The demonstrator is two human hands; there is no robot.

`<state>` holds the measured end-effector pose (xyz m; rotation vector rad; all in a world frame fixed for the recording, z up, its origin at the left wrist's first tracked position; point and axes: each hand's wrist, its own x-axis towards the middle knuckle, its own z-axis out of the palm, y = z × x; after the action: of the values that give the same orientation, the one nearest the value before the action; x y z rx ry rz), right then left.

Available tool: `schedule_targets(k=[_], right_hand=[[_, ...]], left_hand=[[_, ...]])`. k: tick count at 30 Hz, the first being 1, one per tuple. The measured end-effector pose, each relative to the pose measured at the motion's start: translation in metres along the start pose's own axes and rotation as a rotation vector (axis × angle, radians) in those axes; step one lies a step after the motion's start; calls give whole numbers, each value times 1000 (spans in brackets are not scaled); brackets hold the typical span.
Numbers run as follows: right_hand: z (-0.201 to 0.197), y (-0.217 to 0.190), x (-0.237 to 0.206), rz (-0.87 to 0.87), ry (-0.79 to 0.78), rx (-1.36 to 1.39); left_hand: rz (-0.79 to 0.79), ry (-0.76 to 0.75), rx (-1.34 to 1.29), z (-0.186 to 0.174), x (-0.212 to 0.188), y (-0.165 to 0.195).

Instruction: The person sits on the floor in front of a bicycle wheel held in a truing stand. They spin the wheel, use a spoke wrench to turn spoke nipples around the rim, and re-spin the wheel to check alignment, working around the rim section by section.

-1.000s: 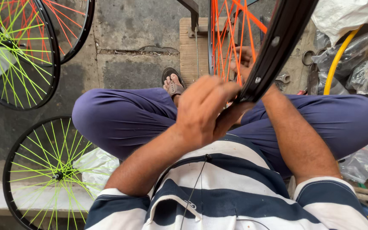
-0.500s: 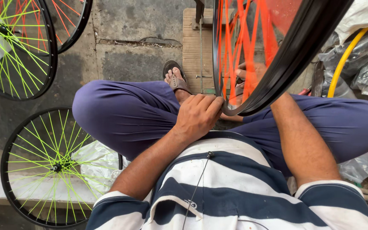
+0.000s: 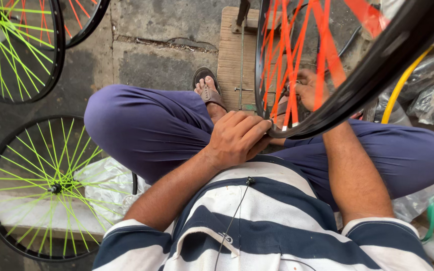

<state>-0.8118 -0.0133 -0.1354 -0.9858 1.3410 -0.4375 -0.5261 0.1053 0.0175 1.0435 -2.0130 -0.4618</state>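
Clearly, at frame centre the left hand [image 3: 237, 138] pinches the black rim of the orange-spoked wheel [image 3: 327, 75]; upper right, the right hand [image 3: 310, 88], behind spokes, has an unclear grip. Fingers could get caught if it spins. Crumpled clear plastic bags [image 3: 428, 98] lie far right, labels unreadable.

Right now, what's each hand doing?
Left hand: closed on the black rim of the orange-spoked wheel.
Right hand: behind the orange spokes; grip cannot be told.

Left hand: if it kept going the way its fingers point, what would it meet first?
The left hand points right, fingertips already at the black rim of the orange-spoked wheel, so it would likely meet the rim first; depth is unclear.
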Motion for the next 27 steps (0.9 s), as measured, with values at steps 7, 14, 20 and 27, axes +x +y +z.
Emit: schedule_targets(k=[7,14,20,27], right_hand=[[-2,-1,-6,-385,101,-352],[27,-40,-30,-281,-35,-144],[43,-66,-42,-284,-112,-310],[46,-63,-38,-169,-169,-41]], left_hand=[[-60,-20,-13,7,-3,-5],[-579,145,-396,29,42,-51],[-713,62,-359,79,57,-103],[-662,25,-344,99,37,-113]])
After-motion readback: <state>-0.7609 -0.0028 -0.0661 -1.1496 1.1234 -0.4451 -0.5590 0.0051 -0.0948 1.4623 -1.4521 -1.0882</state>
